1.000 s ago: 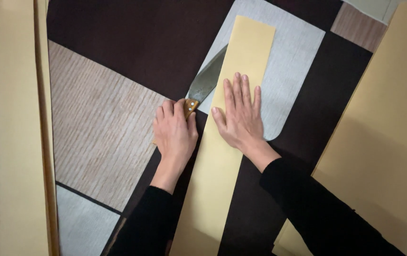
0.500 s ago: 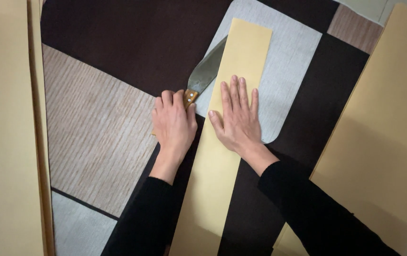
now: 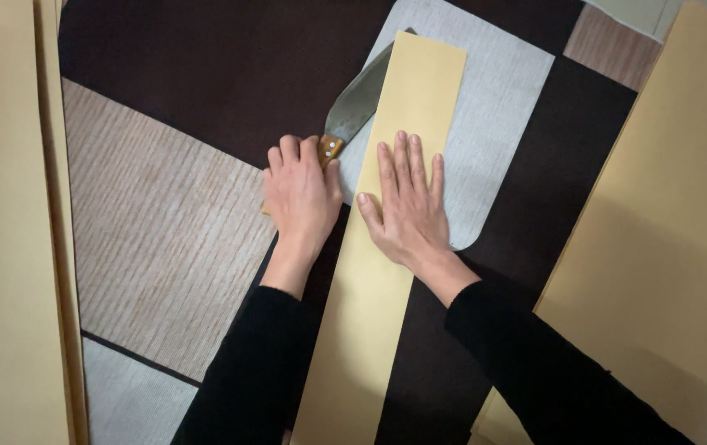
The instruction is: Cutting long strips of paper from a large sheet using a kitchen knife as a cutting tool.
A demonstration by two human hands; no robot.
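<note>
A long folded strip of tan paper [image 3: 370, 313] lies on a patterned carpet [image 3: 164, 222], running from the bottom centre up to the top. My right hand [image 3: 407, 206] lies flat on the strip, fingers spread, pressing it down. My left hand [image 3: 300, 194] grips the wooden handle of a large knife. Its grey blade [image 3: 361, 95] lies along the strip's left edge, slid under or into the fold, pointing up and to the right. Both arms wear black sleeves.
A large tan paper sheet [image 3: 667, 247] covers the right side. More tan sheets [image 3: 7, 231] are stacked along the left edge. The carpet has dark brown, beige and light grey panels.
The knife blade has slid further up along the strip's left edge, and both hands have shifted slightly up with it. The view has moved a little.
</note>
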